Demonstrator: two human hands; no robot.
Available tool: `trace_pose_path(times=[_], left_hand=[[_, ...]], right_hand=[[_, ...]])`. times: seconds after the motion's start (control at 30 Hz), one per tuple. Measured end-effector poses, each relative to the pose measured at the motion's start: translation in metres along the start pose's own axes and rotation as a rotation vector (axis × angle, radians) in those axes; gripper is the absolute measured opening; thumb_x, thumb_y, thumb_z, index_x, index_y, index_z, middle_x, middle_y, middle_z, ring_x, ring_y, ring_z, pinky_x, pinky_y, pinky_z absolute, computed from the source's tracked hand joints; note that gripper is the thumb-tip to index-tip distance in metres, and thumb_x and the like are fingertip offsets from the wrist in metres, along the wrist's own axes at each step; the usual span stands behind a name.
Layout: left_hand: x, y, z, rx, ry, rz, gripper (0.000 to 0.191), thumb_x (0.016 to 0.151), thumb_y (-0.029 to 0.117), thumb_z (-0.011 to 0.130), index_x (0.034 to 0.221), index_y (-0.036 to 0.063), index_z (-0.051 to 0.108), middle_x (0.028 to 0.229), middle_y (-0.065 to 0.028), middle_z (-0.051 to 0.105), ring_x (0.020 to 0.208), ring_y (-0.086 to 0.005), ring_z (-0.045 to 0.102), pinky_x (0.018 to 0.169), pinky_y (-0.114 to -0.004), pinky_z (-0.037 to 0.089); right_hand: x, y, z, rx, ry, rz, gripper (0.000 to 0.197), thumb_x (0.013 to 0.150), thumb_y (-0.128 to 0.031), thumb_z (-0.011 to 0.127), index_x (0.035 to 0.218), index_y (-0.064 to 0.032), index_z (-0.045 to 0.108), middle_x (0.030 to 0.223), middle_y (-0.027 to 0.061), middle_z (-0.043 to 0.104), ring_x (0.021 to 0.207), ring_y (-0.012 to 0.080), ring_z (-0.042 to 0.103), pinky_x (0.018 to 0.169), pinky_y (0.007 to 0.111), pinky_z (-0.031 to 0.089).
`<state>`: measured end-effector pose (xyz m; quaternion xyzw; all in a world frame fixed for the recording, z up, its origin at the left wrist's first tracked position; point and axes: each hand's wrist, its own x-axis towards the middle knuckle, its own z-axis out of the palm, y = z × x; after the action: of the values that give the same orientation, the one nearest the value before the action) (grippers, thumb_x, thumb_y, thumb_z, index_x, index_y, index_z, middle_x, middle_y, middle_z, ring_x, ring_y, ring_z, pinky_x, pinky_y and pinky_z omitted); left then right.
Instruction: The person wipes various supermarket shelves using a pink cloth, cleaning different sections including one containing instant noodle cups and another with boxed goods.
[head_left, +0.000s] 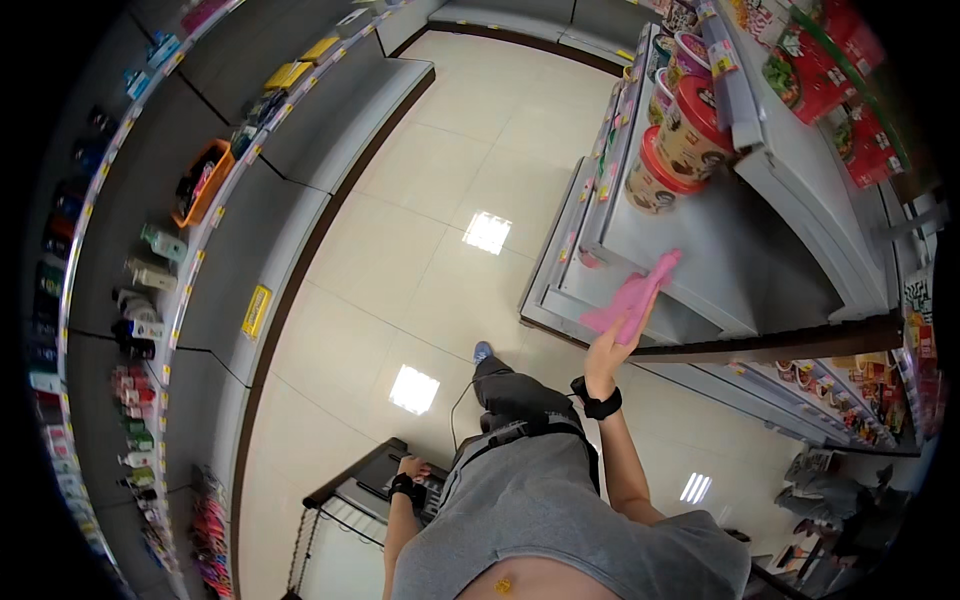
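My right hand (606, 361) holds a pink cloth (631, 301) at the end of a grey metal shelf (686, 259). The cloth lies over the front corner of that shelf, and a bunched end of it points up and away from me. Stacked tubs with red lids (679, 154) stand on the shelf beyond the cloth. Low on my left side, my left hand (414, 468) is beside the dark top of a wire-sided cart (386, 457). Its fingers are partly curled, and whether they grip the cart is unclear. Both wrists wear black bands.
Long shelves (300, 195) along the left carry bottles, an orange basket (202, 184) and yellow boxes (289, 75). Red packets (832, 75) hang at upper right. A tiled aisle (397, 247) runs between the shelves. Dark items (832, 495) lie at lower right.
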<state>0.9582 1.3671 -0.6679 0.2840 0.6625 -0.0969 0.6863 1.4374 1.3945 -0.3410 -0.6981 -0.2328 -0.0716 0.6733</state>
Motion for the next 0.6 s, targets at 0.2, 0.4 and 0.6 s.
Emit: trace_pose_path(times=[0.2, 0.4, 0.6], left_hand=[[0.014, 0.113, -0.062, 0.129, 0.049, -0.041, 0.022, 0.077, 0.019, 0.046, 0.085, 0.0003, 0.055, 0.068, -0.0101, 0.061, 0.051, -0.0174, 0.057, 0.045, -0.028, 0.044], [0.037, 0.247, -0.076, 0.412, 0.132, 0.194, 0.024, 0.076, 0.017, 0.044, 0.085, -0.0018, 0.055, 0.068, -0.0121, 0.061, 0.054, -0.0177, 0.058, 0.046, -0.027, 0.045], [0.087, 0.352, -0.089, 0.644, -0.008, 0.106, 0.024, 0.076, 0.019, 0.045, 0.092, 0.0029, 0.054, 0.074, -0.0113, 0.061, 0.059, -0.019, 0.06, 0.05, -0.028, 0.046]], right_hand=[[0.028, 0.005, 0.061, -0.175, -0.067, -0.102, 0.059, 0.071, 0.004, 0.037, 0.128, -0.0011, 0.021, 0.134, 0.0193, 0.016, 0.125, 0.0334, 0.012, 0.1, 0.039, 0.009], [0.031, 0.011, 0.086, -0.268, 0.101, -0.036, 0.055, 0.074, 0.001, 0.036, 0.127, 0.0015, 0.021, 0.133, 0.0194, 0.019, 0.125, 0.0339, 0.012, 0.1, 0.041, 0.008], [0.016, 0.027, 0.095, -0.185, 0.237, 0.125, 0.045, 0.082, -0.006, 0.036, 0.125, 0.0046, 0.023, 0.132, 0.0195, 0.022, 0.124, 0.0307, 0.019, 0.099, 0.034, 0.015]])
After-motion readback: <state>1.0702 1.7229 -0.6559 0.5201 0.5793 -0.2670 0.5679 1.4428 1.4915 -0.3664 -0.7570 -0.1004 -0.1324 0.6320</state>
